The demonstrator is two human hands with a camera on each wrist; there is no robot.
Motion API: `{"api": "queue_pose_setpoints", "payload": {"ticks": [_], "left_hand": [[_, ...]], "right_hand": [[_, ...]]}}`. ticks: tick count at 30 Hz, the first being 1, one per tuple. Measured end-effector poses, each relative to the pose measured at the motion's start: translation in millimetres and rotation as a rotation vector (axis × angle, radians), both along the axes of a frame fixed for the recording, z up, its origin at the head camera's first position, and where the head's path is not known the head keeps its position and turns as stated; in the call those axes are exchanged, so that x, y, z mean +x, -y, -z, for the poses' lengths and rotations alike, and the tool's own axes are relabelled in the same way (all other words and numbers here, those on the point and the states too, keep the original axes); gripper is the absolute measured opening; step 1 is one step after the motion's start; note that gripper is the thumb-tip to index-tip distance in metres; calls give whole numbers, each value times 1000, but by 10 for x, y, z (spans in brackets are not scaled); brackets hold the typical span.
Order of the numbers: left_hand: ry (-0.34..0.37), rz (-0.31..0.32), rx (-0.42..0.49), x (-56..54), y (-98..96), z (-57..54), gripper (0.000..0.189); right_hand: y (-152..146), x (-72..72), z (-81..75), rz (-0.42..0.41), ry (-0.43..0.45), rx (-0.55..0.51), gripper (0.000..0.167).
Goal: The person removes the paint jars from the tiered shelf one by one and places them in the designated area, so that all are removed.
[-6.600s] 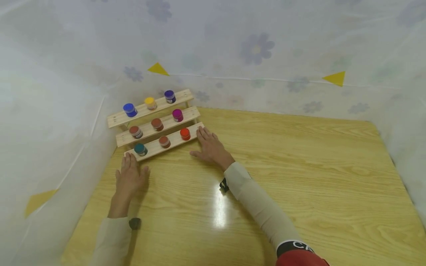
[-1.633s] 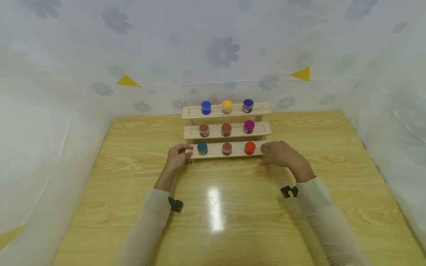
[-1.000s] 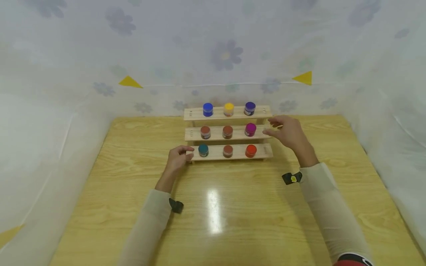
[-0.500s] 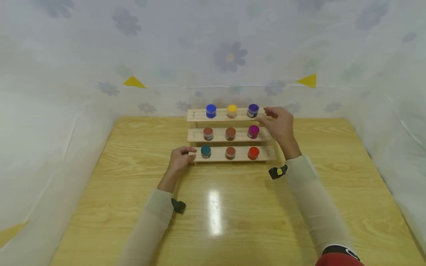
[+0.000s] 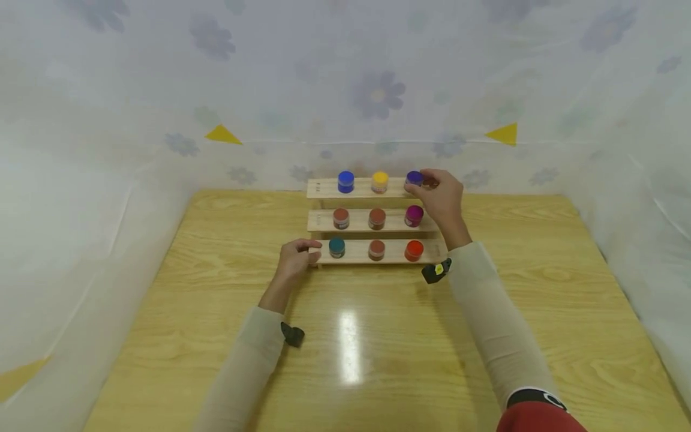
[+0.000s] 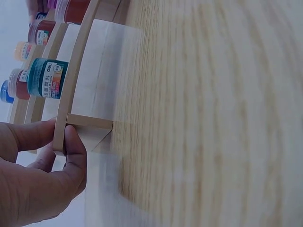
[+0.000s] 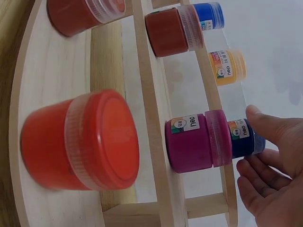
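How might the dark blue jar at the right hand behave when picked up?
The dark blue jar probably keeps its shape, having rigid-looking walls. Its ridged-looking lid should resist slipping. Being round, it could roll if tipped over.

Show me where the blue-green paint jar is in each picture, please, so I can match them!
Head: near the middle, the blue-green jar is first on the left on the front shelf.
Left wrist: upper left, on the shelf pinched by the left hand.
Right wrist: not in it.
Shared landmark: the front shelf, in all three.
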State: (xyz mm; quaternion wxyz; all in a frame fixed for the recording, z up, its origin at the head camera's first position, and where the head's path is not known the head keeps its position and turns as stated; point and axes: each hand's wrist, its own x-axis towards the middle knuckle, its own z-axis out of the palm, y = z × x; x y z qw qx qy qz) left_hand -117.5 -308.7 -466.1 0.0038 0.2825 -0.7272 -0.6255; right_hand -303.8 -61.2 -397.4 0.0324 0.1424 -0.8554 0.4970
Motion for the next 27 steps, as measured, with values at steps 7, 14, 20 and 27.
{"api": "queue_pose_setpoints", "payload": {"ticks": [7,14,20,27], "left_hand": [[-5,5,5,-3,5,28,23],[-11,4,7,-9,37,46,23],[-19,1,-8,-26,59,43,24],[-31,6,-13,-39,82,77,24]], "right_hand": [[14,1,48,9,-15,-16,52],[54,-5,68,13,-21,-36,51],[78,-37,72,4,-11,-36,51],[57,-29,48,10,-4,-59,50]]}}
